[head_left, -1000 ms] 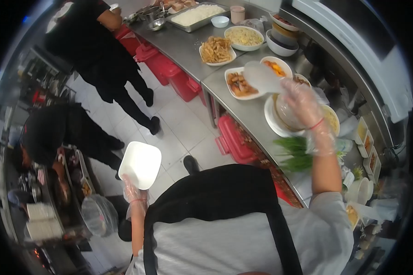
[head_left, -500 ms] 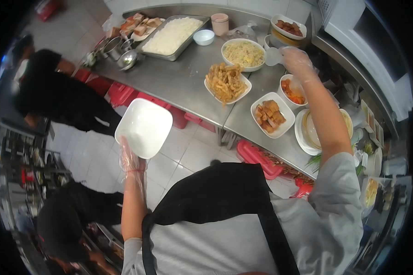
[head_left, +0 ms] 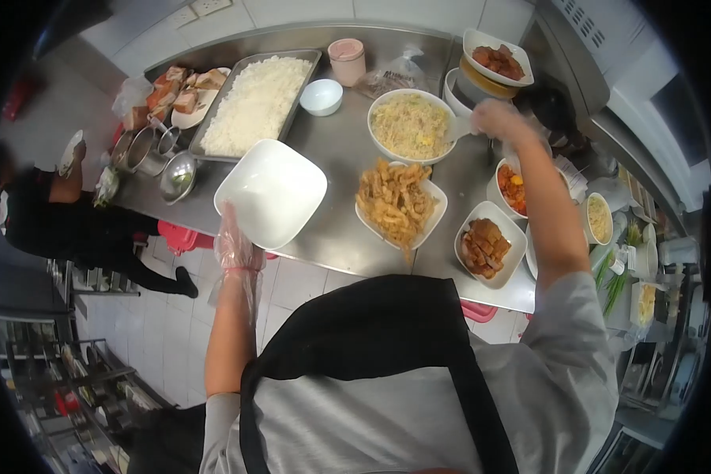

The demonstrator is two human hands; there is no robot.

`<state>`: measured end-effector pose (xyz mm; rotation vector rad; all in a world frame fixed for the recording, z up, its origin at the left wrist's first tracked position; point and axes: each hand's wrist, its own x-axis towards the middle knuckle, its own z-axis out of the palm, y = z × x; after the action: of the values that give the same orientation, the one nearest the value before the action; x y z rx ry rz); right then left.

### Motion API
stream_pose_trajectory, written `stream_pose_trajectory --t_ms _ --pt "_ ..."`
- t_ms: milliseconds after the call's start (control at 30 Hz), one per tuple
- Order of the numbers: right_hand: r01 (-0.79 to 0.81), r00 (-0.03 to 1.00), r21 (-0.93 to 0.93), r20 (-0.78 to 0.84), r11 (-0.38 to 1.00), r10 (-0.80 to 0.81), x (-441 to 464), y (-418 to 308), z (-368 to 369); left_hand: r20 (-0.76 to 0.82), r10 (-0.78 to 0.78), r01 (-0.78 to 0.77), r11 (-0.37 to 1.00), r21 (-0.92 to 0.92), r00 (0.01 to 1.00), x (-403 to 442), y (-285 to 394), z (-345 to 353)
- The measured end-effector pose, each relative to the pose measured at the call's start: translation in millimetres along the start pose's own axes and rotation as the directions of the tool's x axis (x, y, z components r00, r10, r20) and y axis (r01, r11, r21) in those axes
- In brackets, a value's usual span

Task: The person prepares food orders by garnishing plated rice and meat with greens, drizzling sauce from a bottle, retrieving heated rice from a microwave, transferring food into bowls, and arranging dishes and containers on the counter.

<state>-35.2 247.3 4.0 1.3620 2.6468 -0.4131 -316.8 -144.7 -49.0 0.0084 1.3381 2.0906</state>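
My left hand (head_left: pixel 237 243), in a clear plastic glove, grips the near edge of a square white bowl (head_left: pixel 270 194) with nothing in it. In my gloved right hand (head_left: pixel 502 122) is the handle of a pale spatula (head_left: pixel 457 128), whose blade is at the right rim of a bowl of fried rice (head_left: pixel 409 125). Nearer me stand a dish of golden fried strips (head_left: pixel 395 204) and a dish of browned meat pieces (head_left: pixel 484 247). A bowl of orange-red food (head_left: pixel 513 188) sits under my right forearm.
A tray of white rice (head_left: pixel 257 107), a small bowl (head_left: pixel 321 97) and a pink container (head_left: pixel 347 62) stand at the back. Metal ladles (head_left: pixel 178 175) and meat chunks (head_left: pixel 164 95) lie at the left. A co-worker (head_left: pixel 47 205) stands beyond the counter's left end.
The view has swung toward the counter. My left hand has brought the white bowl over the counter's edge. My right hand has carried the spatula from the nearer dishes to the fried rice.
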Motion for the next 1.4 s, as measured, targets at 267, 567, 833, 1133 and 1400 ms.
stream_pose_trajectory --t_ms 267,567,833,1133,1400 --pt "-0.009 0.973 0.48 -0.198 0.877 0.118 4 8 89 0.233 -0.072 0.04 0.989 0.139 0.97 90 -10 79" --pt "-0.149 0.952 0.437 -0.179 0.887 0.248 -15 -56 71 0.452 -0.241 0.29 0.956 -0.041 0.859 164 -45 115" --pt "-0.123 0.962 0.444 -0.166 0.887 0.216 -14 -75 65 0.363 -0.347 0.366 0.931 0.018 0.865 188 -61 154" --pt "-0.123 0.972 0.381 -0.138 0.916 0.188 3 -74 66 0.435 -0.356 0.324 0.934 0.148 0.827 220 -70 141" --pt "0.011 0.963 0.434 -0.246 0.901 0.107 29 -88 80 0.446 -0.393 0.366 0.918 0.15 0.804 212 -63 149"
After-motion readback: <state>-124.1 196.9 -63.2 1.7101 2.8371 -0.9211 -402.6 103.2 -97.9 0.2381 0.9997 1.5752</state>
